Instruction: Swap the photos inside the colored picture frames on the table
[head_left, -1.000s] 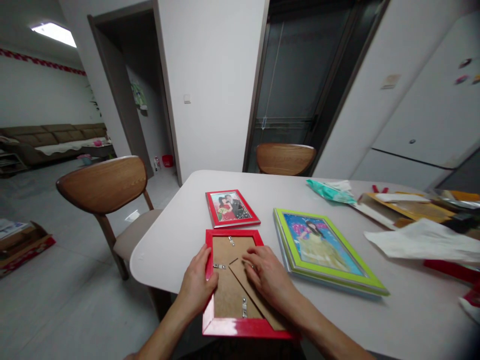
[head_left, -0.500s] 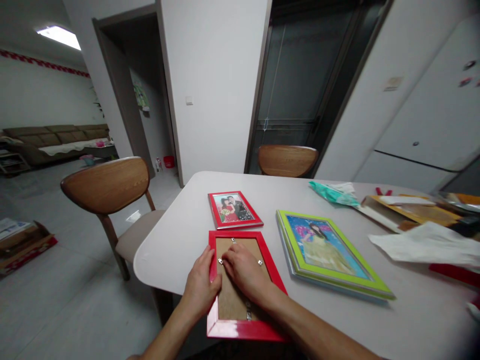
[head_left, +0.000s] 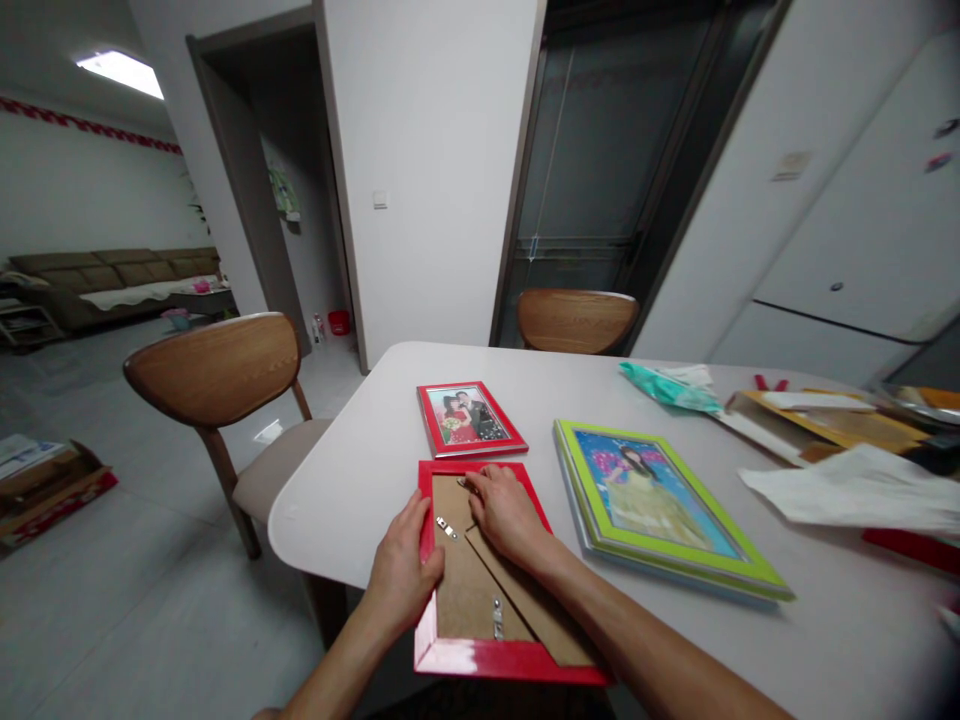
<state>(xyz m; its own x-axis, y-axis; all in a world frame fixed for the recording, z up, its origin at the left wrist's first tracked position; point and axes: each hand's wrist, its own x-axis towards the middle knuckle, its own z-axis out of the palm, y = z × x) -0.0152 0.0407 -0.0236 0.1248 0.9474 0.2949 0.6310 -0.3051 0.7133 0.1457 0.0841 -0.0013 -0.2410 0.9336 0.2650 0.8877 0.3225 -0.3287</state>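
Observation:
A red picture frame (head_left: 510,660) lies back side up at the table's near edge, its brown backing board (head_left: 457,580) showing. My left hand (head_left: 405,560) grips the frame's left side, thumb over the rim. At the top of the backing, my right hand (head_left: 506,510) has its fingers closed on a small metal clip (head_left: 463,483), which they partly cover. Another metal clip (head_left: 447,527) sits at the left side, and a metal hanger (head_left: 498,620) near the bottom. A brown stand flap (head_left: 540,610) slants under my right forearm.
A smaller red frame (head_left: 472,418) with a couple's photo lies just beyond. Stacked green-edged frames (head_left: 660,500) are at the right. Farther right are a green-and-white packet (head_left: 667,387), white paper (head_left: 855,487) and cardboard. Wooden chairs (head_left: 217,365) stand around the white table (head_left: 337,510).
My right hand has moved from the left clip up to the top clip. The left clip now points inward, and the stand flap shows. My left hand stays in place.

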